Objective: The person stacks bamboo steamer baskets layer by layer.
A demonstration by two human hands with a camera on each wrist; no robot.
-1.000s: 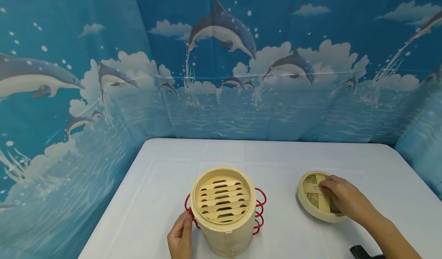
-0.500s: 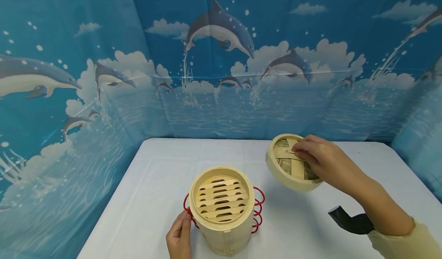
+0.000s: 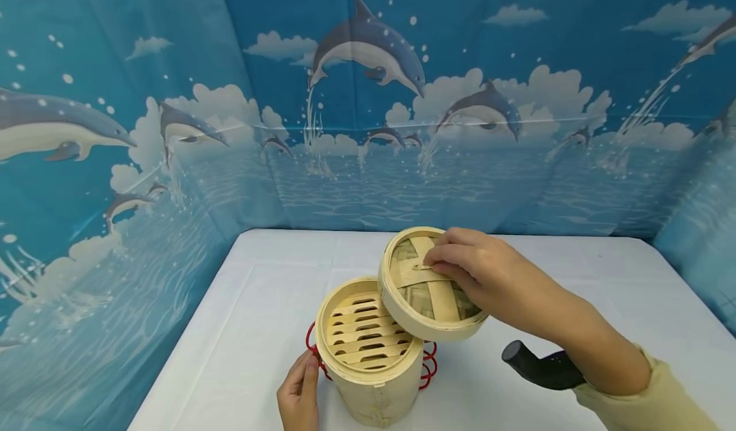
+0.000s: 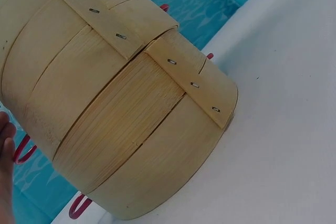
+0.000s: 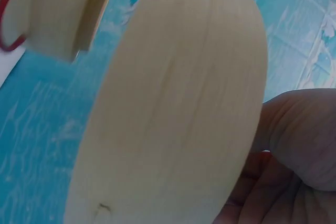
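Note:
A tall stack of round bamboo steamer baskets [image 3: 379,400] stands on the white table in the head view, slatted inside at the top, with red loops on both sides. At its left side, my left hand [image 3: 300,394] pinches a red loop [image 3: 311,336] between thumb and fingers. My right hand [image 3: 480,271] grips the woven strap on the bamboo lid [image 3: 443,300]. The lid is tilted and held in the air, overlapping the stack's right rim in the head view. In the right wrist view, the lid's pale side wall [image 5: 173,103] hides most of the stack.
A black curved piece [image 3: 543,365] shows beside my right forearm. The white tabletop [image 3: 276,278] extends around the stack. Behind and to the left hangs a blue curtain [image 3: 356,182] printed with dolphins and clouds.
My right hand has lifted the lid off the table at the right and carried it left to the stack's upper right rim. The left hand and the stack stay put.

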